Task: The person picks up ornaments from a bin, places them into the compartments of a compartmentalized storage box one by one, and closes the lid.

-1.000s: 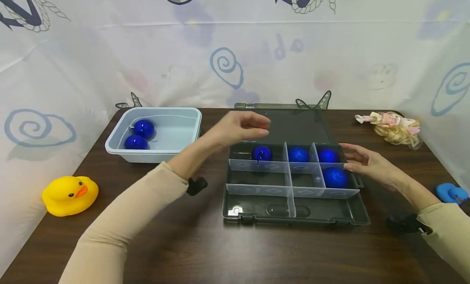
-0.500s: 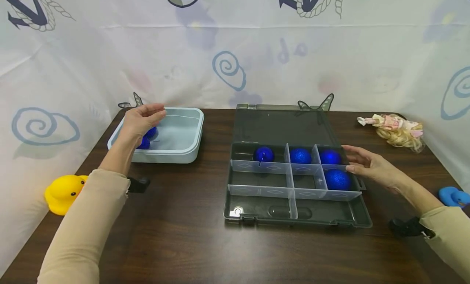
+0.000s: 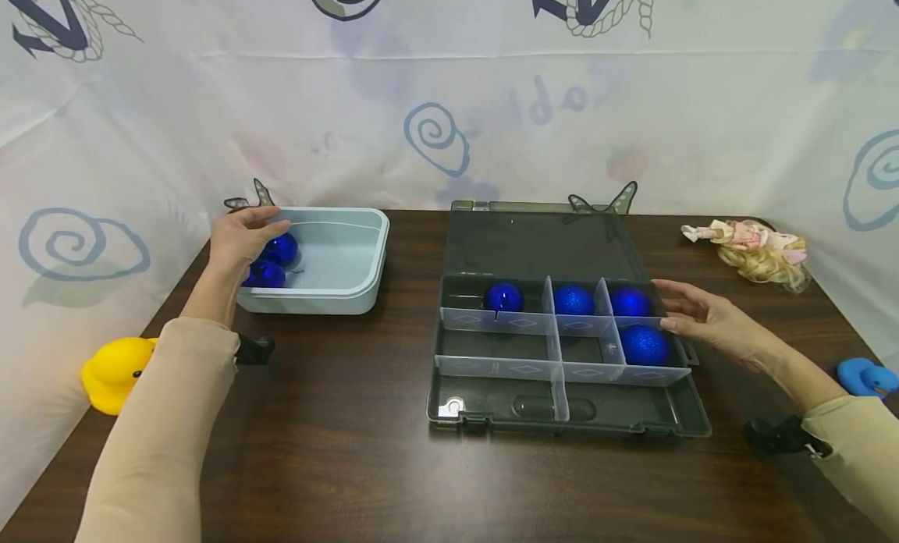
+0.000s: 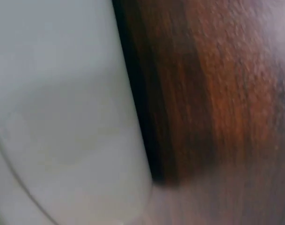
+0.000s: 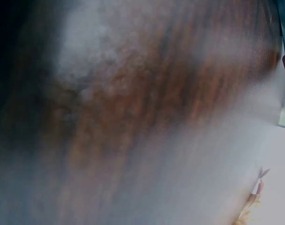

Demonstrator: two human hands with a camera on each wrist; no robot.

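My left hand (image 3: 242, 235) hangs over the left end of the pale blue tub (image 3: 337, 293), thumb extended close to a shiny blue ball (image 3: 281, 249). A second blue ball (image 3: 265, 274) lies nearer the front, partly behind the wrist. In the left wrist view, the tub's wall (image 4: 72, 117) fills the left half. My right hand (image 3: 716, 317) rests its fingers and thumb at the right edge of a dark clear divided box (image 3: 492, 391), whose lid lies back. Blue balls stand in several compartments: one smooth ball (image 3: 504, 297) at left, glittery ones (image 3: 644, 346) at right.
A yellow rubber duck (image 3: 115, 375) sits at the left, partly behind the left sleeve. The doll (image 3: 755, 246) lies at the back right, and a blue duck (image 3: 867, 377) stands by the right sleeve. White printed cloth (image 3: 492, 122) hangs behind the table (image 3: 365, 449).
My left hand has moved left from above the divided box to the tub, then lower toward the balls in it. The right hand stays at the box's edge.
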